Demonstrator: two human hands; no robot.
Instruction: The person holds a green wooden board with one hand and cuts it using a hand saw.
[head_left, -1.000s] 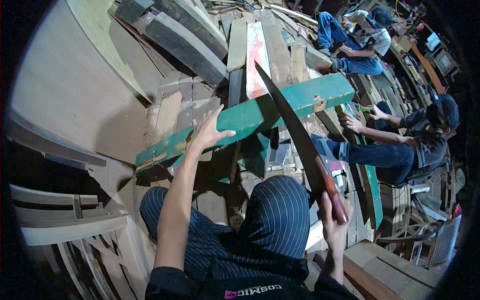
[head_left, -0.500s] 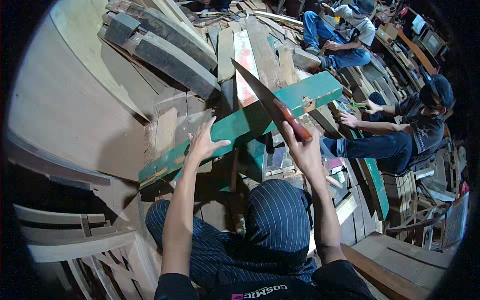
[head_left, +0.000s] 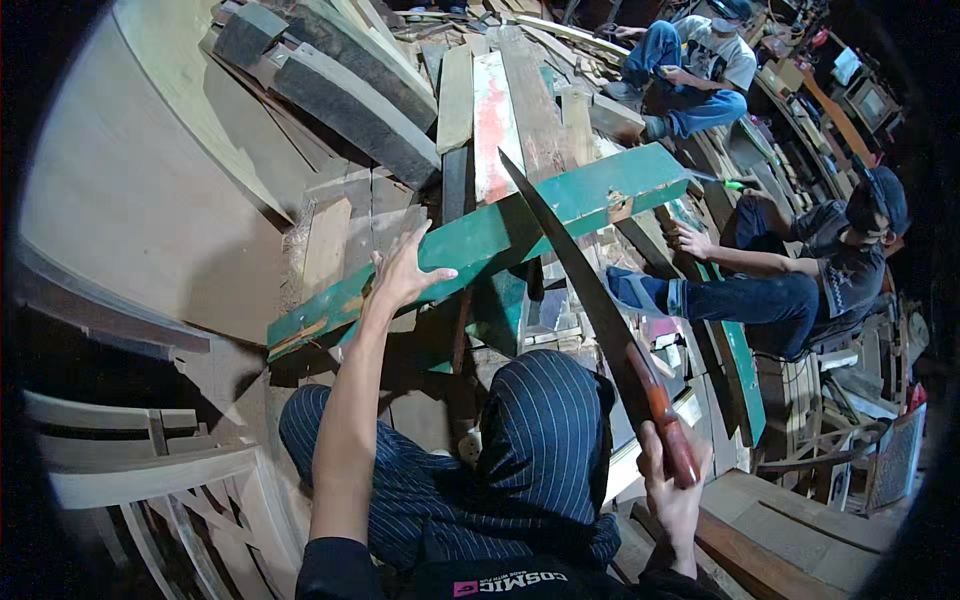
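A long green-painted plank (head_left: 575, 205) lies slantwise in front of me, rising to the right, with chipped bare wood near its right end. My left hand (head_left: 402, 275) rests on its upper face, thumb and fingers spread apart and holding nothing. In my right hand (head_left: 675, 485) is the reddish-brown wooden handle of a handsaw (head_left: 590, 290), the fingers wrapped round it. The dark blade runs up and left across the plank, its tip past the far edge. Whether the teeth touch the wood cannot be made out.
Loose boards (head_left: 520, 95) lie beyond the plank. Curved dark timbers (head_left: 350, 110) and a large pale panel (head_left: 140, 190) stand at left, above a slatted wooden frame (head_left: 160, 490). One co-worker (head_left: 830, 260) sits at right beside another green board (head_left: 745, 390); a second person (head_left: 690, 70) sits farther back.
My right hand has drawn the saw back toward me, down and to the right, so more of the blade shows on my side of the plank. My left hand stays on the plank.
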